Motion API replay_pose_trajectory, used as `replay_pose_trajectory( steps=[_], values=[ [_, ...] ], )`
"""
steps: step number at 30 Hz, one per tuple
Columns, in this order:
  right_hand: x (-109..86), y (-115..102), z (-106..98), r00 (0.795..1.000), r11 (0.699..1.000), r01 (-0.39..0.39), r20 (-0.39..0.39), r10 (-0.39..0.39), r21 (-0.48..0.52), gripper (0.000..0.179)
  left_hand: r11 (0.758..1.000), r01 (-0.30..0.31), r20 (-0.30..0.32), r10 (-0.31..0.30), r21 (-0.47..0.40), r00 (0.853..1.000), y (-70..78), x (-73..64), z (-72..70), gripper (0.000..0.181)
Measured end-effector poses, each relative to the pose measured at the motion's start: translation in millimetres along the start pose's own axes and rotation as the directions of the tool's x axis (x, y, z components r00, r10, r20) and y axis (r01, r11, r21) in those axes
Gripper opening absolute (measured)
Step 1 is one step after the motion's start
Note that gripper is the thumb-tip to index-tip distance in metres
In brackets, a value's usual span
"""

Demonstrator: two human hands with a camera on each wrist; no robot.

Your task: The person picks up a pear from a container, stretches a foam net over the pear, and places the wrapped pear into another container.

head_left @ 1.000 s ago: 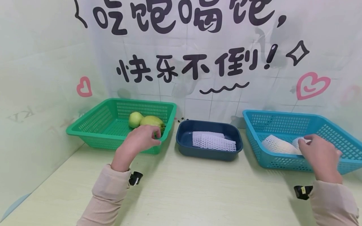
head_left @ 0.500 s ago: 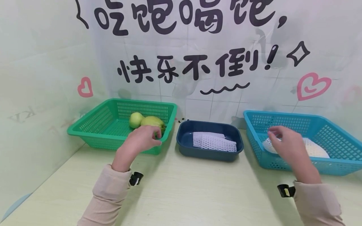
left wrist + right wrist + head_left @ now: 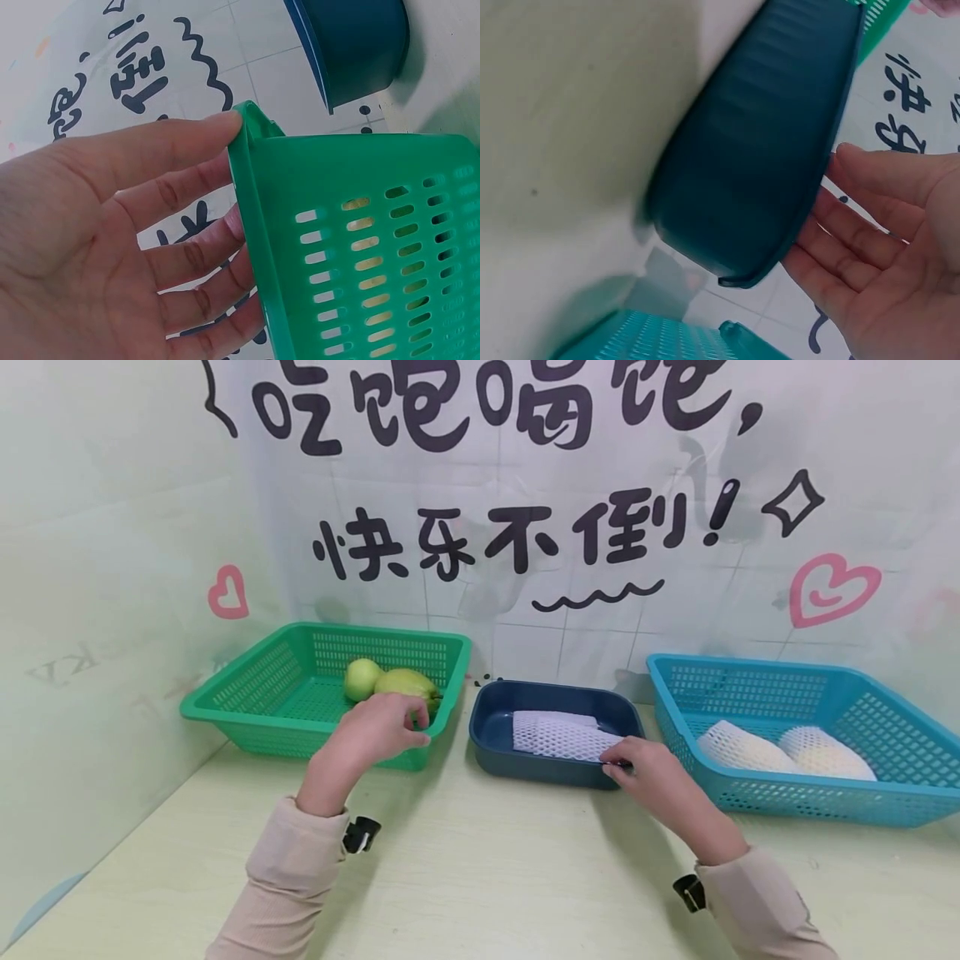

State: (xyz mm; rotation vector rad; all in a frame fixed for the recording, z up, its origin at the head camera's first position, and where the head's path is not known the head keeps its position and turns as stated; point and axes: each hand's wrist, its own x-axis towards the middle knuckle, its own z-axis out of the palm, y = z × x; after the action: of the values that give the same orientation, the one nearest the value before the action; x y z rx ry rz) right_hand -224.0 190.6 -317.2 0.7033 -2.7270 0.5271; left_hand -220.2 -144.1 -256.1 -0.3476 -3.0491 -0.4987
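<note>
In the head view, my left hand hovers at the front right corner of the green basket. Its thumb touches the rim in the left wrist view, and its fingers look relaxed. Inside lie a round pale-green fruit and a yellow-green pear, partly behind that hand. My right hand is at the front right rim of the dark blue tray, its fingertips over white foam fruit nets. The right wrist view shows its fingers extended past the rim, tips partly hidden.
At the right stands a blue basket holding two fruits in foam nets. All three containers stand along a white wall sheet with black writing. The pale tabletop stretches in front of them.
My right hand has moved left, from over the netted fruits in the blue basket to the dark blue tray. My left hand has stayed at the green basket.
</note>
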Motion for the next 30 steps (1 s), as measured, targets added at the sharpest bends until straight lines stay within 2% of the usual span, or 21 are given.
replay_pose_trajectory(
  steps=[5,10,15,21,26,30],
  values=[
    [-0.7,3,8,0.998,0.999,0.034,-0.06,-0.035,-0.012,0.01,1.0,-0.003,0.003,0.003,-0.009,1.0,0.1,0.3,-0.3,0.011],
    [-0.6,4,11,0.995,1.0,0.014,-0.095,-0.015,-0.018,0.011,1.0,-0.008,-0.002,0.008,-0.014,1.0,-2.4,1.3,0.1,0.013],
    [-0.3,4,12,0.994,0.999,0.009,-0.107,-0.012,-0.032,0.01,0.998,-0.001,-0.017,0.0,-0.057,1.0,-6.9,4.5,1.1,0.018],
    [-0.3,4,13,0.995,1.0,0.011,-0.102,-0.014,-0.029,0.012,0.992,0.034,-0.109,-0.047,-0.121,0.993,-18.6,11.8,6.1,0.025],
    [-0.2,5,13,0.995,1.0,0.009,-0.1,-0.012,-0.026,0.012,0.989,0.079,-0.2,-0.104,-0.126,0.974,-28.0,16.4,12.5,0.029],
    [-0.3,6,14,0.995,1.0,0.008,-0.103,-0.011,-0.023,0.013,0.981,0.115,-0.227,-0.148,-0.153,0.963,-34.8,19.4,17.4,0.034]
  ],
)
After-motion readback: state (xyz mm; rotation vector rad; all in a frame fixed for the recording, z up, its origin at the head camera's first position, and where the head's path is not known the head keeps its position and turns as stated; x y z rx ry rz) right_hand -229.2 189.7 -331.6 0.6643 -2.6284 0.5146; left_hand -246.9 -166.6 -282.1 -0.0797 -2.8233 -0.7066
